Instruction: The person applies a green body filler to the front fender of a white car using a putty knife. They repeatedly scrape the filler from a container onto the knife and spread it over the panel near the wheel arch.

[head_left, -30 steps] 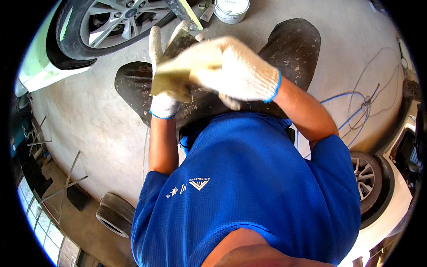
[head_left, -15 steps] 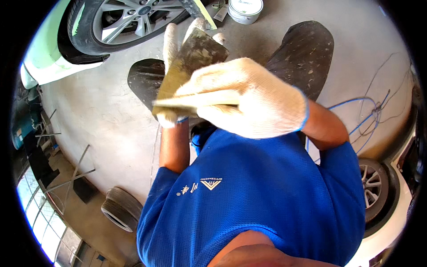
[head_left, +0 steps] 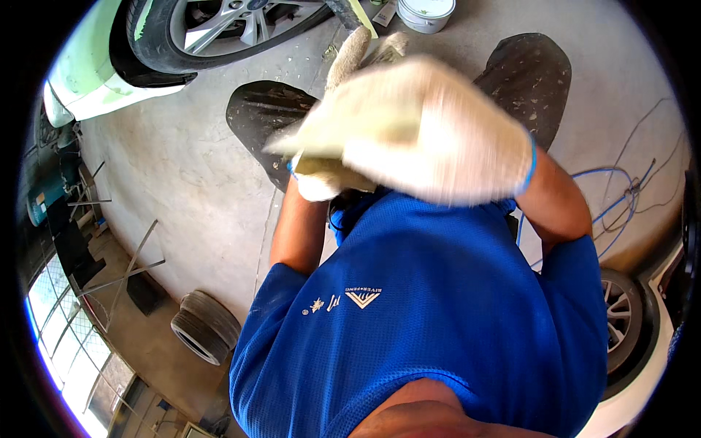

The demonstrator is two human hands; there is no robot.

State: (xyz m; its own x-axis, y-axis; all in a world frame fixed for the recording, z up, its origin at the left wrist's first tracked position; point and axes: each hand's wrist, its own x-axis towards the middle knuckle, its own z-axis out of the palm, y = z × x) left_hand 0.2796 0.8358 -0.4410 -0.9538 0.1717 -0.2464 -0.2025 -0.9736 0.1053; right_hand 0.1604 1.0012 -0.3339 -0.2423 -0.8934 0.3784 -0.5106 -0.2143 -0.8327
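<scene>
My right hand (head_left: 467, 139), in a white knit glove with a blue cuff, is blurred by motion. It is closed on a thin, pale yellowish spreader (head_left: 303, 142), whose flat edge points left. Beneath it is my left hand (head_left: 349, 60), also gloved, with fingers stretched out past the far side of the right hand. A flat plate smeared with yellowish paste (head_left: 358, 179) lies across the left palm. The right hand hides most of the plate, so whether the spreader touches it I cannot tell.
A car wheel (head_left: 244, 25) and pale green body panel (head_left: 95, 80) stand at the far left. Ahead is a white tub (head_left: 427, 13). Blue hose (head_left: 606, 175) and cables lie on the right. Tyres (head_left: 204, 328) lie on the left floor, near a metal stand (head_left: 131, 266).
My right hand has swept forward over the plate and now covers most of it. The left hand has shifted right beneath it. The whole view has moved slightly.
</scene>
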